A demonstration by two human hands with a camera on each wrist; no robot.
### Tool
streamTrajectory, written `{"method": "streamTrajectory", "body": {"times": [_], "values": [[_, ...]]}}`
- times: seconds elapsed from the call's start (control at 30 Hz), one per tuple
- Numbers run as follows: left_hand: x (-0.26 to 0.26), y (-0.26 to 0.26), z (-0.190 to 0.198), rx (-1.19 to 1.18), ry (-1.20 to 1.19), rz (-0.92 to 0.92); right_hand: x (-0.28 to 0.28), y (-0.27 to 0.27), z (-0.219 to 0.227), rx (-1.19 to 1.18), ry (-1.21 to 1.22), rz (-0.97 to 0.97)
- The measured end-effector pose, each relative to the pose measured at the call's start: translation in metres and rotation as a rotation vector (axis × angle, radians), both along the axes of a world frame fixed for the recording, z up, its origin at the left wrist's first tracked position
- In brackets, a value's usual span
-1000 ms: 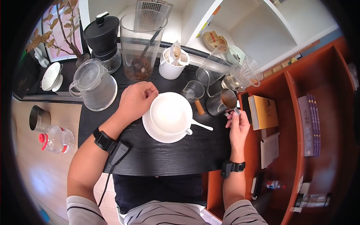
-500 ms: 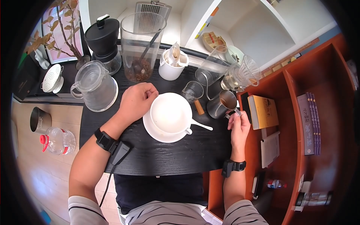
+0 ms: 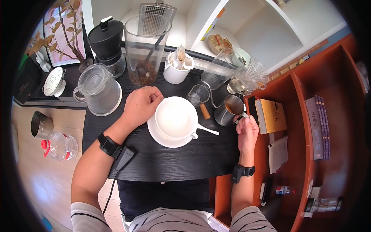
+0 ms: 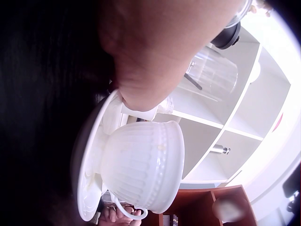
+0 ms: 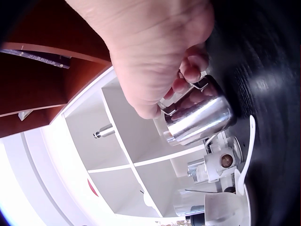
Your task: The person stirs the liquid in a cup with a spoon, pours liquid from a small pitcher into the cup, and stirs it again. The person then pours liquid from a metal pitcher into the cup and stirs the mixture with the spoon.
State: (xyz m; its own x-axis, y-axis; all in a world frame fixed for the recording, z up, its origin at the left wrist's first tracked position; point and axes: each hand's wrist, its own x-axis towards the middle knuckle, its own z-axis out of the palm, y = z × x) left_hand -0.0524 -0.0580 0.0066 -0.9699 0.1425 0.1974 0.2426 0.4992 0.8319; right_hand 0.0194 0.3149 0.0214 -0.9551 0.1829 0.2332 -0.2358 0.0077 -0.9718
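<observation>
My right hand [image 3: 247, 129] holds the handle of a steel milk pitcher [image 3: 224, 117] at the table's right side. Brownish liquid shows inside it. In the right wrist view, fingers [image 5: 190, 70] bend at the pitcher's [image 5: 202, 115] wire-like handle, its base close over the black tabletop. A white cup [image 3: 176, 116] stands on its saucer [image 3: 164, 140] in the middle, with a white spoon [image 3: 208, 129] sticking out to the right. My left hand [image 3: 141, 103] rests loosely curled beside the cup, at the saucer's edge; its fingertips are hidden in the left wrist view.
A glass server [image 3: 98, 91], a hand grinder [image 3: 106, 42] and a tall glass [image 3: 145, 54] with brown bits stand at the back left. Behind the cup are a white container [image 3: 176, 71] and a small wooden-handled glass pitcher [image 3: 198, 94]. A glass dripper [image 3: 253, 75] stands back right, near shelves [image 3: 305, 147].
The milk pitcher has moved slightly towards me, its mouth now tipped less to the side, with my right hand following at its handle. My left hand, the cup and the saucer have stayed put.
</observation>
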Motion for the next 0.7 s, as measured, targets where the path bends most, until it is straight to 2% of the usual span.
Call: {"method": "streamTrajectory", "body": {"times": [0.27, 0.7], "values": [[-0.0002, 0.0005, -0.0002, 0.003, -0.031, -0.002, -0.0006, 0.0051, -0.0050, -0.051, -0.019, 0.076], [-0.0005, -0.0002, -0.0008, 0.019, -0.037, -0.007, -0.0008, 0.0044, -0.0061, -0.043, -0.036, 0.008]]}}
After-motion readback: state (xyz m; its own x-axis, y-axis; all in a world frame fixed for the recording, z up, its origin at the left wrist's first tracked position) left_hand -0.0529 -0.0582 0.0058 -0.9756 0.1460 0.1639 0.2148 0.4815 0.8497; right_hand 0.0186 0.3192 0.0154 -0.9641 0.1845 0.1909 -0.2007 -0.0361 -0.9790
